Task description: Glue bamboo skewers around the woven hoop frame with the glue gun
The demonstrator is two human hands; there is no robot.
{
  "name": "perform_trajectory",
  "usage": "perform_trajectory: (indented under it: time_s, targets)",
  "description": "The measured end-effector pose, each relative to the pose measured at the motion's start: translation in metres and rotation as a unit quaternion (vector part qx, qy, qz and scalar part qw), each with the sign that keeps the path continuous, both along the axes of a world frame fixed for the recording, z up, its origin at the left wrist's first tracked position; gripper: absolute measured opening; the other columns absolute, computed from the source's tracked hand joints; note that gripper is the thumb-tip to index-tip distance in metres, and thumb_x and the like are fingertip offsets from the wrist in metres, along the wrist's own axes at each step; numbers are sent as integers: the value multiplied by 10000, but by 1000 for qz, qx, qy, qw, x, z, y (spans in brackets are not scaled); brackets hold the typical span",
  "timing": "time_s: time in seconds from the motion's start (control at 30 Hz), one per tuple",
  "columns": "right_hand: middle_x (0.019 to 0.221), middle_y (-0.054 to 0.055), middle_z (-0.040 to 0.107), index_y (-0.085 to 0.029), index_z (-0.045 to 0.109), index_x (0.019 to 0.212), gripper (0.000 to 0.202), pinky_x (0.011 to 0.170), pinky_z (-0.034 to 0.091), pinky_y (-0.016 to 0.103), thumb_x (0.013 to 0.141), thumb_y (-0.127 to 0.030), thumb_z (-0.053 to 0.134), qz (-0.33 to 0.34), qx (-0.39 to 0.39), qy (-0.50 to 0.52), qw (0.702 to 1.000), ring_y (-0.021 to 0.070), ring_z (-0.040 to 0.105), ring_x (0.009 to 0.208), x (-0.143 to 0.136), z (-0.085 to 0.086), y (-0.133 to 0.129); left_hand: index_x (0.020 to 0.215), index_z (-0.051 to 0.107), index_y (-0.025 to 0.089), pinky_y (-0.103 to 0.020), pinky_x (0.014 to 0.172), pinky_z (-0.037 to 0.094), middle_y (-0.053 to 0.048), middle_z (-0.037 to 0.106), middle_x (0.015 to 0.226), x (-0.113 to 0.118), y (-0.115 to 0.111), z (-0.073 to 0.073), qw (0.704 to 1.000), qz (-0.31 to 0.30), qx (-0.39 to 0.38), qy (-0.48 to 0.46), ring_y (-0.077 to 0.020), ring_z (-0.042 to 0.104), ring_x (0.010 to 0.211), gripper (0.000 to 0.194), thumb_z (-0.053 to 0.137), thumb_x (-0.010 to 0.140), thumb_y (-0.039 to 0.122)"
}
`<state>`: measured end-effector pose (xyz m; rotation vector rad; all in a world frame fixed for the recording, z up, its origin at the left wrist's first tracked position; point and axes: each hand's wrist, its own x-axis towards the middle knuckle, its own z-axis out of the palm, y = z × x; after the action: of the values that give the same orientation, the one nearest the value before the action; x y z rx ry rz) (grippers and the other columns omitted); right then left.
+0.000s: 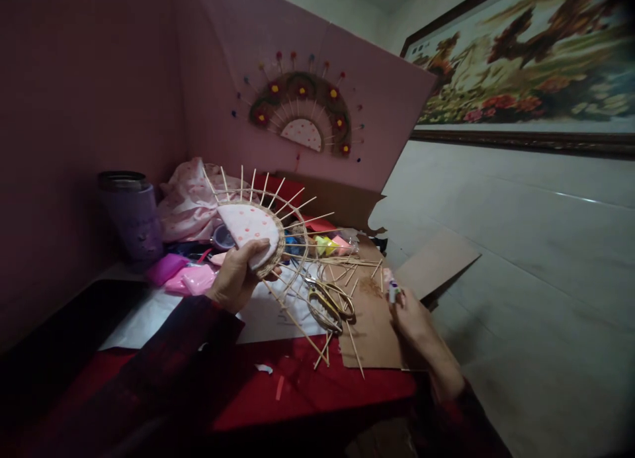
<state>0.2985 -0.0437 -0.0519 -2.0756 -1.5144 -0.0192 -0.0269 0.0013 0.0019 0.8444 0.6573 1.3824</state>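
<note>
A half-round fan piece with white dotted cloth, a twine-wrapped rim and thin sticks radiating outward is held up over the table. My left hand grips its lower edge, thumb on the cloth and fingers behind. At the right, my right hand is closed round a small white tube, above the brown cardboard. Gold-handled scissors lie below the fan's right side, among loose sticks.
A lidded purple tumbler stands at the left by bunched pink cloth. Pink packets lie in front. Behind, a pink board bears a finished-looking fan. Cardboard covers the red table's right side.
</note>
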Motion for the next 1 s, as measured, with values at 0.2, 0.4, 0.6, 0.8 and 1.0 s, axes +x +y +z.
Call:
perform_trajectory:
  time_s: [0.2, 0.4, 0.6, 0.8, 1.0]
  targets:
    - [1050, 167, 614, -152, 534, 1209, 406, 776, 417, 358, 902, -306, 317, -37, -106, -132, 985, 270, 581, 971, -12, -11, 13, 891, 596, 71, -236, 357, 467, -76, 665, 629, 2, -1, -2, 1000, -1, 14, 2, -156, 592, 431, 251, 608, 691, 224]
    - [1058, 193, 568, -121, 600, 1089, 328, 835, 379, 466, 883, -276, 396, -46, -40, -174, 983, 338, 501, 1015, -39, 11, -4, 907, 579, 96, -244, 377, 488, -54, 651, 692, 6, -3, -3, 1000, 7, 25, -7, -144, 592, 484, 252, 629, 692, 218]
    - [923, 61, 552, -209, 603, 853, 87, 815, 417, 341, 818, -170, 533, 341, 202, 7, 918, 204, 511, 918, -116, 48, -45, 915, 594, 109, -253, 411, 519, -54, 653, 765, 8, -3, -8, 999, 21, 33, -10, -157, 608, 583, 268, 647, 672, 207]
    - [987, 73, 505, -191, 583, 967, 179, 828, 403, 357, 824, -115, 506, 437, 107, -40, 892, 212, 448, 964, -153, 52, -42, 896, 593, 105, -250, 395, 511, -44, 640, 727, 10, -4, -8, 999, 20, 38, 7, -146, 588, 547, 242, 642, 693, 229]
    - [929, 86, 516, -178, 589, 857, 129, 767, 406, 372, 868, -169, 461, 440, 110, -106, 885, 223, 449, 898, -152, 51, -31, 906, 592, 101, -251, 409, 512, -44, 639, 739, 12, -4, -6, 999, 16, 40, 10, -143, 587, 556, 234, 631, 711, 225]
